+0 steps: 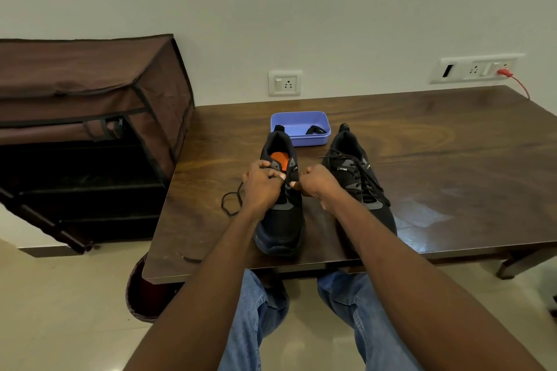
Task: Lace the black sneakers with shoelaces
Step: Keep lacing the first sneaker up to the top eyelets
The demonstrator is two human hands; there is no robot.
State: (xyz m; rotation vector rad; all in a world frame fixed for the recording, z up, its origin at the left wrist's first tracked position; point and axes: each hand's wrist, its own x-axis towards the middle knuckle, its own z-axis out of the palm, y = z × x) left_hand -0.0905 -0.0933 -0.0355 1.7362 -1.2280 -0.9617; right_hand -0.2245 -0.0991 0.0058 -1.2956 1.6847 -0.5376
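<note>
Left sneaker (280,214) is standing mid-counter, toe toward the person, orange insole showing. Both hands are working at its eyelets: left hand (261,182) is curling its fingers over the upper, apparently pinching the lace (231,201), which is looping loose onto the counter (437,159) at its left; right hand (313,182) is fisting tightly at the shoe's other side, seemingly gripping the lace end, though that end is hidden. Right sneaker (357,178) is sitting just beside, already laced. Blue tray (301,128) behind the shoes is holding a dark bundle. Brown fabric rack (90,117) is standing left of the counter; wall sockets behind.
</note>
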